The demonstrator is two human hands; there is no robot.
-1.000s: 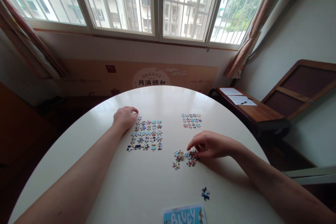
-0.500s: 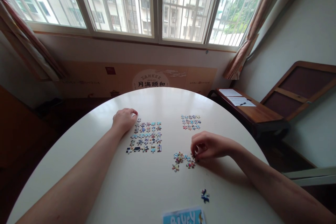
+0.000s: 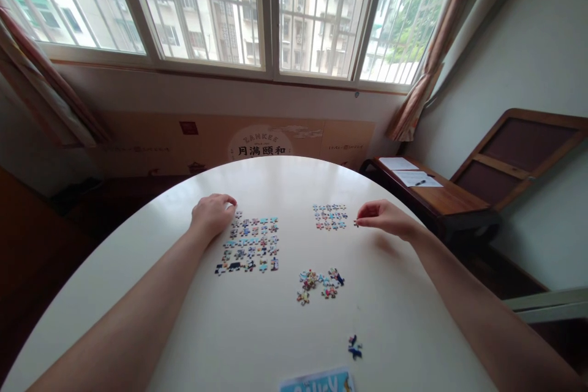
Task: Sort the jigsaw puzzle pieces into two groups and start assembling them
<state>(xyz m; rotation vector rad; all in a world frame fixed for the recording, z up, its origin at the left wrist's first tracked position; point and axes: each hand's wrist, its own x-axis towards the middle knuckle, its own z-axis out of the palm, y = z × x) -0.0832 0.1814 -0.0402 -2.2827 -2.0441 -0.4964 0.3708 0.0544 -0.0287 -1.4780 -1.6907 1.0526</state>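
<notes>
My right hand [image 3: 386, 218] pinches a small jigsaw piece [image 3: 356, 223] just above the table, to the right of a small block of laid-out jigsaw pieces [image 3: 329, 217]. My left hand [image 3: 212, 214] rests with curled fingers at the upper left corner of a larger block of pieces set in rows [image 3: 250, 244]. What lies under those fingers is hidden. Between and below the two blocks sits a loose heap of pieces [image 3: 310, 280], some overlapping. Nearer to me lie dark blue pieces [image 3: 354, 348], close together.
A light blue printed box or card [image 3: 316, 381] is cut off by the lower frame edge. All the pieces lie on a round white table [image 3: 248, 331]. Beyond its right edge stands a low wooden table [image 3: 450, 199] with papers [image 3: 418, 178] and a pen.
My right hand has moved from the heap up and away to the right of the small block, carrying a jigsaw piece. My left hand keeps its place; the view has shifted slightly.
</notes>
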